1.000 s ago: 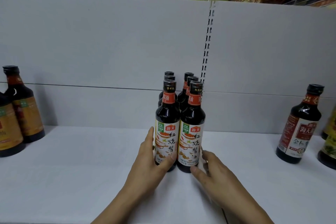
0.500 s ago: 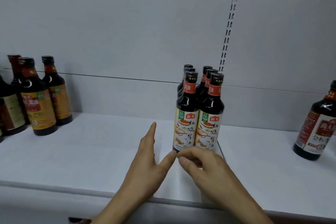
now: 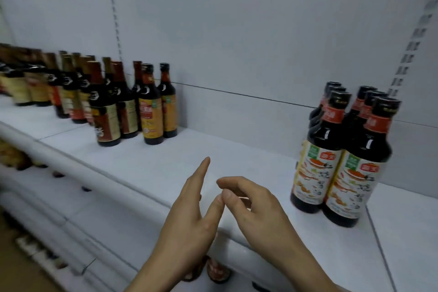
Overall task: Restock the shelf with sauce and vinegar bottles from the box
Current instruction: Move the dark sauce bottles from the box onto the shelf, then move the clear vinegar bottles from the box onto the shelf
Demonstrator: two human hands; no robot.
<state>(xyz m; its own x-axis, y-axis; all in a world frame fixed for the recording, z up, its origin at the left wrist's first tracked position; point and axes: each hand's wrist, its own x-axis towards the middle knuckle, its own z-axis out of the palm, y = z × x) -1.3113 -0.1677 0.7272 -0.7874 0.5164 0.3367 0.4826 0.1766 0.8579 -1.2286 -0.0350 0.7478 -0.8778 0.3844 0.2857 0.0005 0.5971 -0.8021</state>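
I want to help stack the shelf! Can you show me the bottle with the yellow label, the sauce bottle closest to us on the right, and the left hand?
yellow-label bottle point(image 3: 152, 115), head view, on its yellow label.
front right sauce bottle point(image 3: 350, 187), head view, on its picture label.
left hand point(image 3: 188, 223), head view, middle of the hand.

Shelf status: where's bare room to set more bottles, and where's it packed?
Widest bare stretch of shelf runs between the yellow-label bottle ending the left rows and the six-bottle soy sauce group. A smaller strip lies right of that group. Packed: the left rows. Left hand and right hand hover empty over the gap's front edge.
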